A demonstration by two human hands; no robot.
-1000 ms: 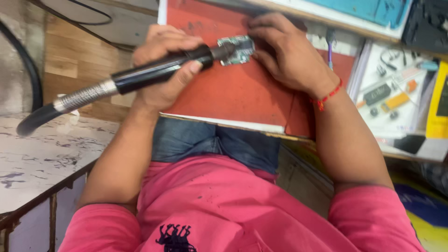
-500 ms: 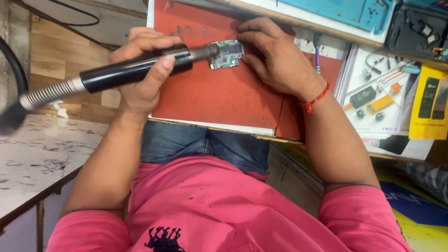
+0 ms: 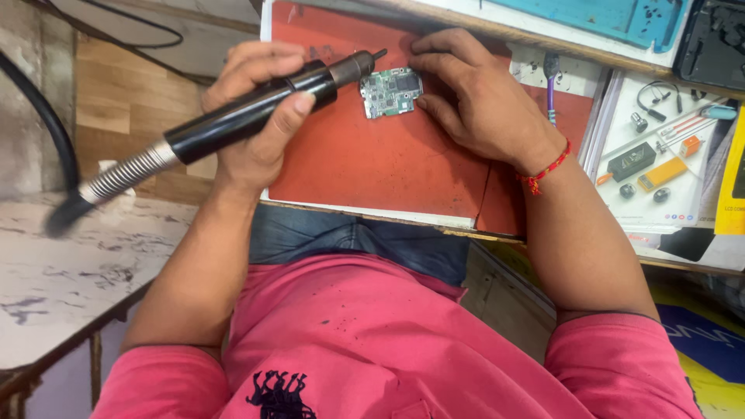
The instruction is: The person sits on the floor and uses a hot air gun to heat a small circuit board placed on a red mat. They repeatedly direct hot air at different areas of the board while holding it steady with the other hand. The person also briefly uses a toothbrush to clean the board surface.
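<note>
Across the surface (image 3: 683, 260) we found a red work mat (image 3: 365, 163), with a blue tray (image 3: 613, 15) at the far edge cut off by the frame. At the right lay a printed sheet picturing small tools (image 3: 652, 163); its details were too small to make out. We noted the left hand (image 3: 260, 116) closed around a black hot-air handpiece (image 3: 248, 116), whose hose (image 3: 39, 132) ran out of view at the left. The nozzle tip pointed past the upper left corner of a small green circuit board (image 3: 390, 91), near it; we could not tell whether they touched. The right hand (image 3: 481, 101) rested flat on the mat, fingers curled, fingertips at the board's right edge. Compared with half a second earlier, the nozzle had lifted off the board, leaving its face exposed.
</note>
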